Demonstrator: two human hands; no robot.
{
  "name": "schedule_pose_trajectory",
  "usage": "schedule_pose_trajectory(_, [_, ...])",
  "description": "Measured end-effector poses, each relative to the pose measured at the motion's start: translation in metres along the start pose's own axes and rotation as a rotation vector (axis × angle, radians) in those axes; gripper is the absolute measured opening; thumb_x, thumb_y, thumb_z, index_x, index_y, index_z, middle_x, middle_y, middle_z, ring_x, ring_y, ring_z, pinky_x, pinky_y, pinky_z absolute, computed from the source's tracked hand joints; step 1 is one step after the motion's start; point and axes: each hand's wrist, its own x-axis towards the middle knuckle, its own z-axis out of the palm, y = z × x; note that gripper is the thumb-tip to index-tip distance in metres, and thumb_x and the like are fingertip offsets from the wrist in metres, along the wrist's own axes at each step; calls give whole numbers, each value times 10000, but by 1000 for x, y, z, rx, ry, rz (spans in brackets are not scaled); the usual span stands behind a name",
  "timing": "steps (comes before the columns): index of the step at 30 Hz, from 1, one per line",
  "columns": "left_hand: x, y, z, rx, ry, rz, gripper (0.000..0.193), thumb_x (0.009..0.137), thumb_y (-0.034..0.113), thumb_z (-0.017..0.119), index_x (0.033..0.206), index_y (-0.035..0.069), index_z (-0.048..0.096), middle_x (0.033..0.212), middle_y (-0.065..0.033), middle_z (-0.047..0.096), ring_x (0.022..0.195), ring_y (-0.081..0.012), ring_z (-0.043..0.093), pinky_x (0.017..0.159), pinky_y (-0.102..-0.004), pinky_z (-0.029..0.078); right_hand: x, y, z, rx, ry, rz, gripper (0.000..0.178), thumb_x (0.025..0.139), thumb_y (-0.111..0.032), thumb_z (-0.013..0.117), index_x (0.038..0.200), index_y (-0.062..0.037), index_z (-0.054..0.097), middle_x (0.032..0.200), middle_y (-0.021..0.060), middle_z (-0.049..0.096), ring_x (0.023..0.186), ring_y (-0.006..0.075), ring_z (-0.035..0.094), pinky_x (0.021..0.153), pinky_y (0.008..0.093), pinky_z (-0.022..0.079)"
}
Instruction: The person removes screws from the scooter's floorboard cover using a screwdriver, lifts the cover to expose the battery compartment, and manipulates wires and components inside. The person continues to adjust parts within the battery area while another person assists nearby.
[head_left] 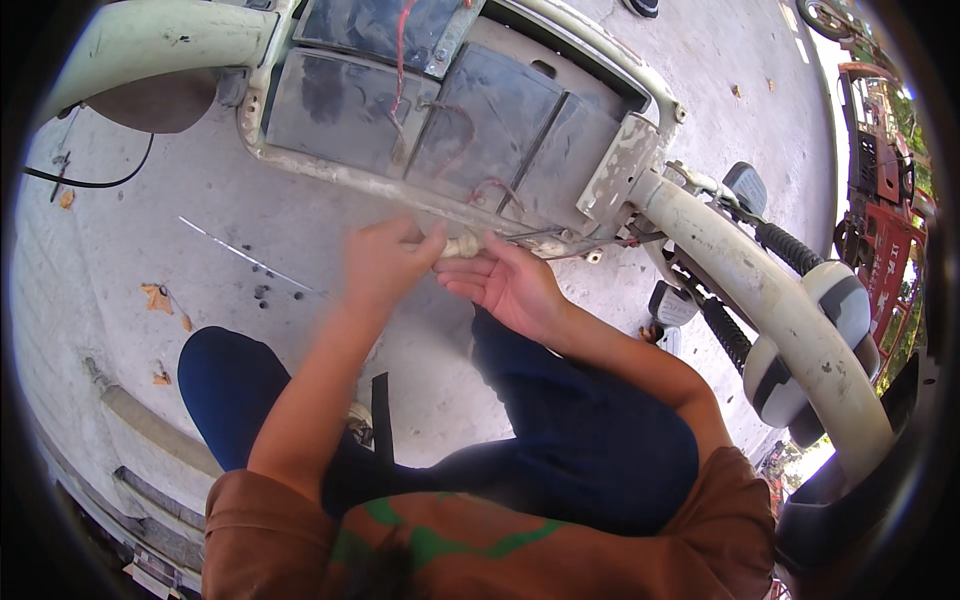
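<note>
Both my hands meet at the near rail of a cream-painted vehicle frame (385, 187). Between them sits a small, pale cream, rounded piece (463, 246), whose kind I cannot make out. My left hand (393, 258), smeared by motion, pinches its left end. My right hand (512, 284) is turned palm up, with thumb and fingers closed about the right end. Thin dark wires (575, 250) run along the rail just right of my right hand. Behind the rail, several dusty grey battery blocks (490, 115) lie in the frame, with a red wire (401, 50) across them.
A thick cream tube (770, 285) with black springs (725, 335) stands at the right. On the concrete floor are a thin white strip (245, 252), dry leaves (157, 297) and a black cable (100, 184). A dark flat strip (381, 415) is between my legs. Red machinery (885, 220) stands far right.
</note>
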Motion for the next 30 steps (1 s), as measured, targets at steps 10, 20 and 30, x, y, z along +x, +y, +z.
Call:
schedule_pose_trajectory(10, [21,13,-19,86,-120,-35,312,781,261,774,637,16,644,619,-152,641,557,-326,638,551,-392,496,1,-2,13,94,-34,-45,472,1084,-253,402,1324,152,436,1241,371,599,1151,423,644,1022,464,540])
schedule_pose_trajectory(20, [2,15,-11,16,-33,-36,386,817,195,790,599,-3,541,517,-82,509,457,-159,410,468,-330,369,-7,0,9,-46,17,-28,422,1082,-234,418,1280,136,462,1176,357,637,1078,411,681,949,457,581])
schedule_pose_trajectory(30, [-1,14,-13,72,-50,-162,360,806,280,787,629,13,624,580,-152,603,493,-298,570,519,-368,464,-3,-1,10,-102,52,-31,398,1086,-270,439,1185,100,548,1116,332,670,998,377,709,894,425,594])
